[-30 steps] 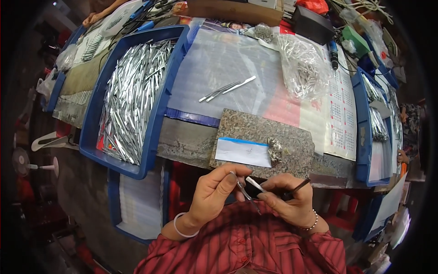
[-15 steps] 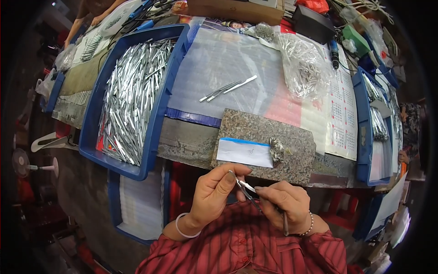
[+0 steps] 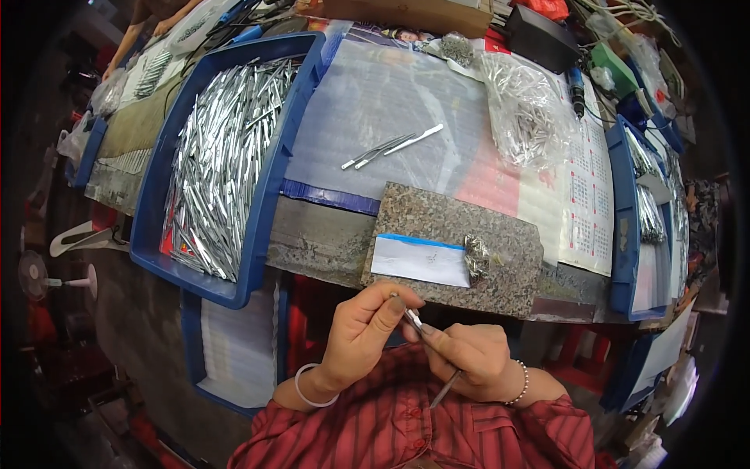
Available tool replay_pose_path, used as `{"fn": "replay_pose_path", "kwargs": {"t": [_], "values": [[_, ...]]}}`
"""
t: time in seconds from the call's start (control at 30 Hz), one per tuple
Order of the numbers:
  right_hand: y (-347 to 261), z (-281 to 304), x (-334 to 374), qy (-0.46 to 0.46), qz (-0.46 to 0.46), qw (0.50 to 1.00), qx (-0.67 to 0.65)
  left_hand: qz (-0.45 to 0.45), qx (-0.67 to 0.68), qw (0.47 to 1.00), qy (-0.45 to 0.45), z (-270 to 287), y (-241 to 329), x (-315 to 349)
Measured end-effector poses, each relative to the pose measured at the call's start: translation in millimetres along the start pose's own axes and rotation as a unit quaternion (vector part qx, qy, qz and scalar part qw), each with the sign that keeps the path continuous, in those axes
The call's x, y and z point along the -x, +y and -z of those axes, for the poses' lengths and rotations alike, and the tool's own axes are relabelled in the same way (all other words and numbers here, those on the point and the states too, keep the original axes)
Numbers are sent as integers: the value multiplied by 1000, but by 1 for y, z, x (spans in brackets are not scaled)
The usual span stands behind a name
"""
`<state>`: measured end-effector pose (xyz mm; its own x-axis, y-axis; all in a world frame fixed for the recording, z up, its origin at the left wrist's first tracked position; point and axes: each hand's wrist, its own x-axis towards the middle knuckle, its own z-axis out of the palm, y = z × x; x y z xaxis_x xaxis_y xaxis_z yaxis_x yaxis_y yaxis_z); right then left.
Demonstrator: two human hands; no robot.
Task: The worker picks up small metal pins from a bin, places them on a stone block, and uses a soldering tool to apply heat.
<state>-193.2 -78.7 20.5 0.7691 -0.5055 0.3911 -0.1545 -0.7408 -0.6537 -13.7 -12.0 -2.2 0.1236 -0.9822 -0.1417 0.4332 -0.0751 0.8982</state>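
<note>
My left hand [image 3: 359, 332] pinches one end of a slim silvery metal piece [image 3: 414, 318] between thumb and forefinger. My right hand [image 3: 480, 359] is closed on the same piece farther down. A thin dark metal strip [image 3: 444, 391] sticks out below the right fingers; whether it belongs to that piece I cannot tell. Both hands are held in front of the chest, by the near edge of a speckled stone slab [image 3: 461, 207]. On the slab lie a white paper slip [image 3: 419, 262] with a blue edge and a small clear bag of tiny metal parts [image 3: 478, 262].
Left stands a blue tray [image 3: 251, 273] heaped with slim metal pieces [image 3: 226, 156]. Several similar pieces [image 3: 391, 146] lie on the plastic-covered table [image 3: 351, 94]. Beyond the slab is a clear bag of small metal parts [image 3: 531, 117]. Another blue tray [image 3: 621, 234] stands right.
My right hand has shifted slightly left and turned, closing nearer the left fingers over the metal piece. The dark strip below it now slants down to the left. My left hand stays almost in place.
</note>
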Motion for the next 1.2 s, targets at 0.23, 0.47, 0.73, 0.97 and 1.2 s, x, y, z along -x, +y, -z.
{"fn": "replay_pose_path", "kwargs": {"t": [0.23, 0.47, 0.73, 0.97, 1.2], "values": [[8, 11, -10, -42, -1, 998, -43, 19, 76, 997, -20, 7, 0, -1], [21, 9, -12, -75, -101, 967, -221, -13, 18, 999, -41, 14, 4, -4], [25, 2, -18, -40, 86, 995, 22, 22, 18, 999, -39, 23, 17, -3], [24, 15, -42, -80, 197, 965, 154, 89, -184, 967, -155, 51, 37, -11], [28, 9, -51, -131, 223, 955, 144, 122, -287, 915, -258, 62, 33, -18]]}}
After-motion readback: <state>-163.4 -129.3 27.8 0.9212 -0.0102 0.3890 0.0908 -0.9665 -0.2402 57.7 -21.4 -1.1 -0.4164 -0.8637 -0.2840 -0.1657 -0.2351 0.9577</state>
